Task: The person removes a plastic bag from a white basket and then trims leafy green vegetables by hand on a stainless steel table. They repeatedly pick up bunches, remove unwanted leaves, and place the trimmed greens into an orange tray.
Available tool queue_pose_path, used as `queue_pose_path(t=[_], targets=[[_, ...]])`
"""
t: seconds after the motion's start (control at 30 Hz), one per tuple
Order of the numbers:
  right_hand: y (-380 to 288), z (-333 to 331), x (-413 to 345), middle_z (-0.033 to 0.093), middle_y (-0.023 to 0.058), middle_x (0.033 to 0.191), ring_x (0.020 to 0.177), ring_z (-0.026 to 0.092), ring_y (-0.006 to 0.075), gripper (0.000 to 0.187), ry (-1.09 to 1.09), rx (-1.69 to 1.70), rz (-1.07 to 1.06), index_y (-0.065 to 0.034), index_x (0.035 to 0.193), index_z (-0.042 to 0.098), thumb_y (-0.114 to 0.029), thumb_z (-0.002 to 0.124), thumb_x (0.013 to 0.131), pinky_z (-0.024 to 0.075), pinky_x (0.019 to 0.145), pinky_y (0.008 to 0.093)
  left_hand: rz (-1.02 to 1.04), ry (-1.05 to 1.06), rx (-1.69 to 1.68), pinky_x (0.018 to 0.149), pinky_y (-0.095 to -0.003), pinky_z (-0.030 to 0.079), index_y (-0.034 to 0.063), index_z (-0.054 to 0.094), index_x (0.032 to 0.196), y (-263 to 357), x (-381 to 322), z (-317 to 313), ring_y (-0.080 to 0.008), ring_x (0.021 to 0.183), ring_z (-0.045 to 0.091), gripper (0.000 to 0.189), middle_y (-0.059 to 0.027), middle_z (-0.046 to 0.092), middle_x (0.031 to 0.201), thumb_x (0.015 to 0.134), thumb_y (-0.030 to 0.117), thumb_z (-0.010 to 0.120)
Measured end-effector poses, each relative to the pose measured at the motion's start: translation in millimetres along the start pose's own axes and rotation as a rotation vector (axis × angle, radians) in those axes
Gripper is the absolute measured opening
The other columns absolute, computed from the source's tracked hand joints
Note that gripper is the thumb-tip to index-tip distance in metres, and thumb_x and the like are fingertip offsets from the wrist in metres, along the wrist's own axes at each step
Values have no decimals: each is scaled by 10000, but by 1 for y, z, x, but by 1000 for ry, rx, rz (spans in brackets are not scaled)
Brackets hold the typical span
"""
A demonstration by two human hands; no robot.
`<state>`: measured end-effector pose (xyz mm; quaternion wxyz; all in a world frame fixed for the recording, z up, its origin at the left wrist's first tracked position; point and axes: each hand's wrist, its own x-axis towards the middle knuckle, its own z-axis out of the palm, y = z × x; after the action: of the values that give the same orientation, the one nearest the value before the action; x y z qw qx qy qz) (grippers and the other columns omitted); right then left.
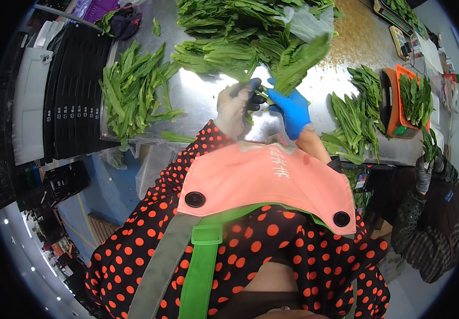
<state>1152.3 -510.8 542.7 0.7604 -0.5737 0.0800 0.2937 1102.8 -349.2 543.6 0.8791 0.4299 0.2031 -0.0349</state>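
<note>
My right hand (291, 111), in a blue glove, is closed around the base of a bunch of long green leafy vegetables (299, 63) that points up and to the right. My left hand (235, 101) wears a pale glove with dark fingertips. Its fingers are at the stem ends beside the blue glove; whether they grip a stem, I cannot tell. A large heap of the same leaves (229, 52) lies just beyond my hands on the metal table (197, 95). A looser pile of leaves (133, 91) is at the left.
Leaf bundles (353, 123) lie at the right, beside an orange basket (403, 119) of leaves. A clear plastic bag (309, 24) rests on the heap. Black crates (78, 87) stand left of the table. At the far right, a gloved co-worker (433, 215) holds some leaves.
</note>
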Motion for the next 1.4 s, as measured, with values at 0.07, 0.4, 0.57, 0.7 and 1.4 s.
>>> queue_pose_path(t=[0.07,0.4,0.57,0.7,1.4], targets=[[4,4,4,661,46,1040,823,620,110,405,115,44,-23,-23,1204,596,-192,718,858,509,704,247,18,-42,-28,705,-307,573,-20,563,1169,-4,-5,2,-173,772,648,296,-93,647,1008,952,178,600],[0,-13,16,669,120,1020,857,640,173,468,232,-359,-165,49,1166,569,-151,744,780,524,753,301,27,393,376,770,-314,564,-41,506,1234,17,-10,-57,-188,911,645,432,-127,626,1078,832,-25,662],[3,16,11,668,125,1038,873,646,164,560,74,-672,-330,30,1217,555,-165,791,748,529,764,301,-54,137,209,762,-314,528,-56,456,1308,26,-27,-56,-187,984,589,630,-138,584,1118,786,103,771],[0,30,5,635,93,1044,848,605,139,694,-90,-864,-420,26,1289,524,-153,840,698,518,760,282,-229,-278,-517,918,-398,489,59,510,1272,2,-13,-19,-243,1021,589,422,-106,583,1143,947,306,613],[28,13,12,656,114,961,792,634,174,275,-117,-136,85,14,1082,606,-215,586,932,505,695,292,-111,-171,-44,836,-339,484,55,482,1325,-7,-1,-30,-187,1022,580,507,-94,597,1185,984,428,513]])
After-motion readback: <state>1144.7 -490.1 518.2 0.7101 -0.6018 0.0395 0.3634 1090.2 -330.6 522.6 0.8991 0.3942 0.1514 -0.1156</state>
